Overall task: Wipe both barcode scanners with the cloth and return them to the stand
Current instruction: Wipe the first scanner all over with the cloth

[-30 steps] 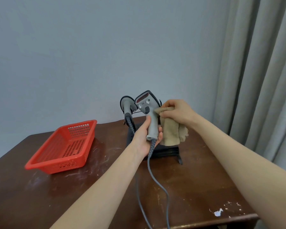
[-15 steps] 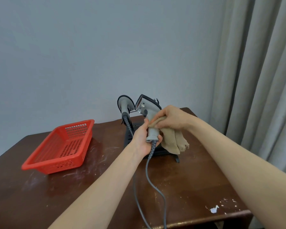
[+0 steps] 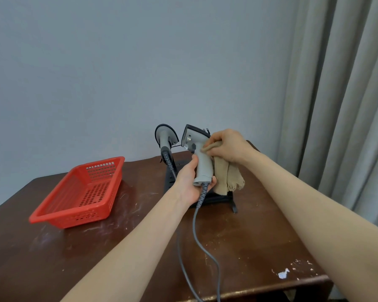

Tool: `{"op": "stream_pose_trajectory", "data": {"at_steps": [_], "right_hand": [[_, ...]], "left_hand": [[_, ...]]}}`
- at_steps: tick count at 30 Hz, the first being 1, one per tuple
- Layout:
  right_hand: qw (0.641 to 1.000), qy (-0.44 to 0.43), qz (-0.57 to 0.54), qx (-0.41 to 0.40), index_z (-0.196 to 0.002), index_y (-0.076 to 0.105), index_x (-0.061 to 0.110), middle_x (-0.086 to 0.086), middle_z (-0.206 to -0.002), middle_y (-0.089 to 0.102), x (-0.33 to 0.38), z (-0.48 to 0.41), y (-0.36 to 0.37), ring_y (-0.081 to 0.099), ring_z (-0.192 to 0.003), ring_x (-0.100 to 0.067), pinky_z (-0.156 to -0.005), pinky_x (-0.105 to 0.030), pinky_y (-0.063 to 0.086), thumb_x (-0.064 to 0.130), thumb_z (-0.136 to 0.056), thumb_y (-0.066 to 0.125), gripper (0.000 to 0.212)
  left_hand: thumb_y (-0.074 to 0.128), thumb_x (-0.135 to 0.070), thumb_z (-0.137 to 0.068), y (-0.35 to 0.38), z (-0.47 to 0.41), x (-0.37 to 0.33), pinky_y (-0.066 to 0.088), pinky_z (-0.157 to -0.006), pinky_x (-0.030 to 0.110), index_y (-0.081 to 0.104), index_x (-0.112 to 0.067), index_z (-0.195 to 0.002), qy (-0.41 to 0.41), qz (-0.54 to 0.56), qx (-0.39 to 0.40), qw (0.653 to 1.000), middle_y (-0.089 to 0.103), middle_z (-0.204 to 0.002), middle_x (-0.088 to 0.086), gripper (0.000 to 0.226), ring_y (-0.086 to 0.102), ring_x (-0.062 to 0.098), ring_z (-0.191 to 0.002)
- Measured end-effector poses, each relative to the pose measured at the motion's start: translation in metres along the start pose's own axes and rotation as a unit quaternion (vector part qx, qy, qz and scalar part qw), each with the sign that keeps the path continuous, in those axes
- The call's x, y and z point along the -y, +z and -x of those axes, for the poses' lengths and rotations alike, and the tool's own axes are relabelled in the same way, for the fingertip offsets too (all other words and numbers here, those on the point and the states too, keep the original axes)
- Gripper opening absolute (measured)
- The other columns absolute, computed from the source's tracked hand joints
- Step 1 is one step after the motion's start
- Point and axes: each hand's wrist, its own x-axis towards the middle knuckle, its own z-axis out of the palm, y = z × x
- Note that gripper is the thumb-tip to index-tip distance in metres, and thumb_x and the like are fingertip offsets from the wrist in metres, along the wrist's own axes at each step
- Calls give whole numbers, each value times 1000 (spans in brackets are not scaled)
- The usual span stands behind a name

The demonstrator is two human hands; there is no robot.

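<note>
My left hand (image 3: 189, 184) grips the handle base of a grey barcode scanner (image 3: 200, 159) held upright above the black stand (image 3: 218, 199). Pressed against the scanner's right side just under its head is a beige cloth (image 3: 226, 178), bunched in my right hand (image 3: 228, 147), with its loose end hanging down. A second grey scanner (image 3: 165, 137) rests in the stand at the back left, its coiled cable running down. The stand's middle is hidden behind my hands.
A red perforated plastic basket (image 3: 83, 192) sits on the left of the dark wooden table (image 3: 260, 236). Two grey cables (image 3: 196, 238) trail to the table's front edge. Grey curtains (image 3: 340, 105) hang at the right, close to the table's corner.
The held scanner has turned so its side faces me. My right hand slid the cloth down the handle, then back up under the head.
</note>
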Motion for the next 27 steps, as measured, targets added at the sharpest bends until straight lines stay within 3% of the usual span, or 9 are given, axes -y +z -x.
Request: {"op": "stream_pose_trajectory", "data": {"at_steps": [2, 6, 8, 10, 12, 14, 20, 25, 27], "right_hand": [[999, -1, -20, -29, -80, 71, 25, 8, -89, 72, -3, -1, 2, 61, -81, 5, -76, -12, 49, 11, -79, 71, 14], [987, -10, -81, 138, -86, 74, 19, 1, -85, 73, 4, 14, -1, 64, -75, 4, -79, -12, 52, 2, -78, 72, 18], [981, -16, -71, 179, -83, 74, 22, -2, -90, 74, 5, 17, -2, 64, -79, 0, -79, -11, 51, 3, -77, 74, 19], [988, -6, -74, 138, -78, 73, 25, -2, -92, 75, 1, 12, 0, 66, -85, -4, -85, -17, 51, 5, -77, 74, 20], [997, 4, -61, 47, -77, 71, 23, 2, -92, 75, -5, 6, 4, 66, -88, -3, -90, -23, 52, 8, -77, 74, 16], [998, 6, -58, 1, -81, 73, 20, 4, -96, 74, -7, 2, 6, 63, -85, 1, -87, -19, 51, 9, -78, 74, 12], [977, -13, -111, 181, -84, 75, 20, -4, -91, 75, 2, 17, 1, 66, -80, -3, -74, -8, 50, 4, -78, 74, 18], [995, 9, -91, 33, -77, 72, 23, 2, -97, 74, -10, 5, 7, 66, -91, -3, -92, -23, 52, 8, -77, 75, 16], [994, 17, -105, 39, -78, 72, 23, 3, -94, 74, -11, 3, 7, 66, -92, -5, -96, -30, 51, 6, -77, 74, 17]], "left_hand": [[47, -46, -95, 1, 0, 0, 50, -43, 25, 57, -6, -112, 1, 6, 3, 1000, 61, -83, 10, 45, 57, 20, -66], [41, -49, -96, -3, -5, -5, 50, -44, 23, 59, -8, -103, 6, 18, 7, 1000, 64, -78, 8, 46, 59, 18, -60], [40, -50, -96, -4, -6, -5, 50, -44, 23, 60, -8, -101, 8, 9, 11, 1000, 66, -74, 7, 47, 61, 17, -54], [41, -50, -95, -4, -6, -5, 50, -44, 23, 60, -8, -103, 6, 13, 6, 1000, 65, -75, 7, 47, 60, 18, -56], [44, -50, -95, -2, -5, -4, 50, -44, 24, 58, -6, -106, 0, 24, 3, 1000, 62, -80, 9, 47, 57, 19, -63], [43, -49, -95, -1, -4, -4, 50, -43, 24, 57, -4, -108, -1, 37, 5, 999, 61, -84, 10, 48, 55, 20, -66], [39, -50, -96, -7, -9, -7, 50, -44, 22, 59, -6, -104, 7, 32, 6, 999, 67, -80, 9, 49, 62, 18, -54], [44, -49, -95, -3, -9, -1, 50, -43, 24, 58, -5, -109, -8, 43, 6, 999, 60, -83, 9, 48, 55, 19, -64], [44, -49, -95, -4, -10, -1, 50, -43, 25, 58, -5, -110, -5, 51, 2, 999, 60, -83, 10, 48, 54, 19, -64]]}}
